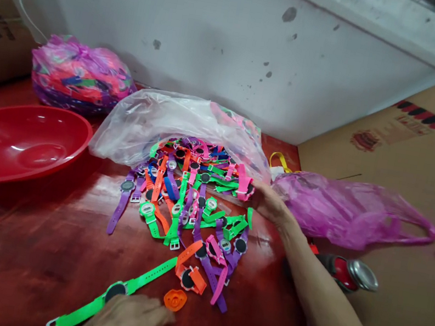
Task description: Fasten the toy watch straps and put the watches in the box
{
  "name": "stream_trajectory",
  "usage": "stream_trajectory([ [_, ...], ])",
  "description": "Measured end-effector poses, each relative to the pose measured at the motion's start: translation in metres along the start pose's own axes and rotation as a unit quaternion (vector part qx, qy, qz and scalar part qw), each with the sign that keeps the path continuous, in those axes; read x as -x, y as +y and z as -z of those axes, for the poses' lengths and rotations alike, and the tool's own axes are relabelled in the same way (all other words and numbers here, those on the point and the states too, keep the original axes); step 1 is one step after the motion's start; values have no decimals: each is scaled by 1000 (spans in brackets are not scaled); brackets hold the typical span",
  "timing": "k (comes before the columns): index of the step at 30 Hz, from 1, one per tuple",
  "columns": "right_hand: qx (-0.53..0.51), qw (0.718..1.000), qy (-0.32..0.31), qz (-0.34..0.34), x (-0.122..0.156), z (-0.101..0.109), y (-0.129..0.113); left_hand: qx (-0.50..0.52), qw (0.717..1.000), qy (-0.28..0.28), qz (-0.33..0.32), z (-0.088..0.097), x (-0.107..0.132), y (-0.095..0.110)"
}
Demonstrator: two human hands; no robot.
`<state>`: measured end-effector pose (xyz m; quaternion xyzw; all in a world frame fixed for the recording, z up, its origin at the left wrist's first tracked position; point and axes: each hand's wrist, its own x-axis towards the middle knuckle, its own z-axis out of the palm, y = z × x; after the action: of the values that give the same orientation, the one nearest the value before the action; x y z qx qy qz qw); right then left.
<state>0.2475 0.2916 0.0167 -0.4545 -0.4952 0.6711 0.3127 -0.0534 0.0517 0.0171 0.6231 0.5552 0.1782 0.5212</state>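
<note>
My right hand point(268, 200) reaches to the right side of a pile of colourful watches point(193, 181). Its fingers are closed on a pink watch point(244, 184), whose strap stands up from the pile. Low in the view, my left hand point(130, 322) is blurred and lies against a green watch point(116, 292) stretched out diagonally, covering part of its dark face. How the left fingers are set is unclear. Just right of that hand lies a small orange plastic piece point(175, 300). An orange watch point(189, 277) sits behind it at the pile's near edge.
Behind the pile a clear plastic bag point(145, 117) lies open. A red basin point(20, 146) stands left, with a filled pink bag point(82, 76) behind it. On the right are another pink bag point(330, 210), a silver-topped can point(361, 276) and a cardboard box point(417, 163).
</note>
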Motion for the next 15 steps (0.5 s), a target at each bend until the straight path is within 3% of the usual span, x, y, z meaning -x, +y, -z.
stream_trajectory([
  [2, -86, 996, -16, -15, 7, -11, 3, 23, 999, 22, -13, -10, -32, 14],
  [4, -84, 996, -21, -21, 15, -31, 5, 97, 994, 57, -6, -13, -64, 28],
  [7, -26, 998, -53, -25, 28, -71, 5, 338, 939, 45, 45, -6, -95, 43],
  [10, 11, 994, -111, -16, 33, -107, 4, 474, 878, -3, 66, 2, -101, 49],
  [15, -4, 983, -184, -27, 30, -133, 7, 477, 870, 72, 99, 8, -93, 40],
])
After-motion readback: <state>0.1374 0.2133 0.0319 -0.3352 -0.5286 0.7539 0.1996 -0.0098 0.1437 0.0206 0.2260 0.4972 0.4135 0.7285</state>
